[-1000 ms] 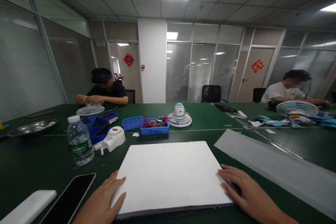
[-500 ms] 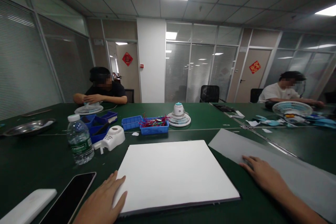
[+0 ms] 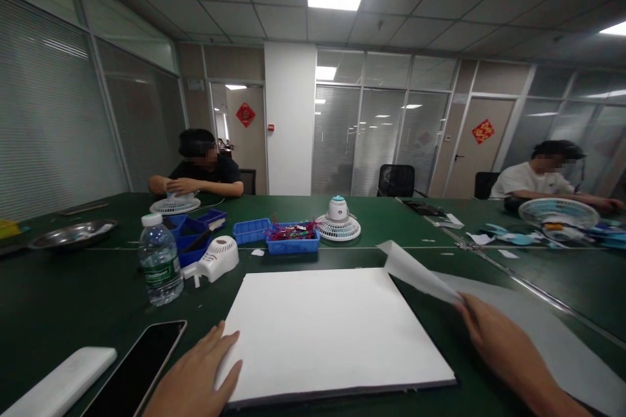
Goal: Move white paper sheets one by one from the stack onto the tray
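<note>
A large white pad of paper (image 3: 337, 332) lies flat in front of me on the dark green table. My left hand (image 3: 200, 371) rests on the pad's left edge, fingers spread. To the right, my right hand (image 3: 499, 339) pinches the near edge of a thin translucent sheet (image 3: 533, 319). The sheet's left end is lifted and curled over, close to the pad's far right corner. The rest of it lies on the table beneath and beyond my right forearm.
Left of the pad are a phone (image 3: 137, 368), a white slab-shaped object (image 3: 63, 378) and a water bottle (image 3: 160, 264). Beyond stand a white plastic housing (image 3: 218, 259), a blue bin of wires (image 3: 293, 244) and a fan part (image 3: 338, 221). Two people (image 3: 208, 166) sit across the table.
My right hand has closed on the translucent sheet's edge and raised it, so its left end curls up. My left hand stays on the pad. The view has shifted slightly.
</note>
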Demonstrator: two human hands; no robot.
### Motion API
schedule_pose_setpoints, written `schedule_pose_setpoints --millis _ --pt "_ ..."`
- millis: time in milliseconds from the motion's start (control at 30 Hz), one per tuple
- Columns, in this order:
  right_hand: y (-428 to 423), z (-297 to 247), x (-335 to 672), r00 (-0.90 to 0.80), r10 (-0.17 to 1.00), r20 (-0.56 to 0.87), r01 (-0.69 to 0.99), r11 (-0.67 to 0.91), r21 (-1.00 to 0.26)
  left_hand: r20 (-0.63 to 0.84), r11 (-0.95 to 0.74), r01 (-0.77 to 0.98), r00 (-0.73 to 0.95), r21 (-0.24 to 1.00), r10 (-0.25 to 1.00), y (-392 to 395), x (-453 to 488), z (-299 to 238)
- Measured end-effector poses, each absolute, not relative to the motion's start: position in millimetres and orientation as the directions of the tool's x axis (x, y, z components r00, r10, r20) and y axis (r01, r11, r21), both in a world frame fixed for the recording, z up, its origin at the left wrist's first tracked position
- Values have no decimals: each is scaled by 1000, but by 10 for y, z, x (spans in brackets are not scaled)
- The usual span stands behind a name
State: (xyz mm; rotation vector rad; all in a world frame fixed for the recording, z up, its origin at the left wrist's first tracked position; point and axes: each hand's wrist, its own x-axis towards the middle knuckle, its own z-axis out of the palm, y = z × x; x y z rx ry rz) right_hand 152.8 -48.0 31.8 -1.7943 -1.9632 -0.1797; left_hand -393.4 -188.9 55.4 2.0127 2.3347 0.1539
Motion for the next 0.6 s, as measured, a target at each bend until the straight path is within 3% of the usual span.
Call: schedule_pose_setpoints --millis 167,267,333,467,600 --pt "-850 295 926 -417 867 272 855 476 -206 38 143 981 -149 131 988 -1874 -3936 562" --pt "-949 274 754 -508 839 195 817 541 -201 36 136 983 -142 127 989 -1876 -3932 563" --pt "-918 279 779 -465 853 238 847 507 -163 24 130 985 -134 114 991 -1870 -3931 556" --pt "-766 328 1001 -243 911 334 956 284 -79 2 124 989 -124 86 992 -1825 -3947 508" --pt "-727 386 1081 -223 953 206 960 252 -125 16 116 990 -117 74 993 -1781 -3970 446"
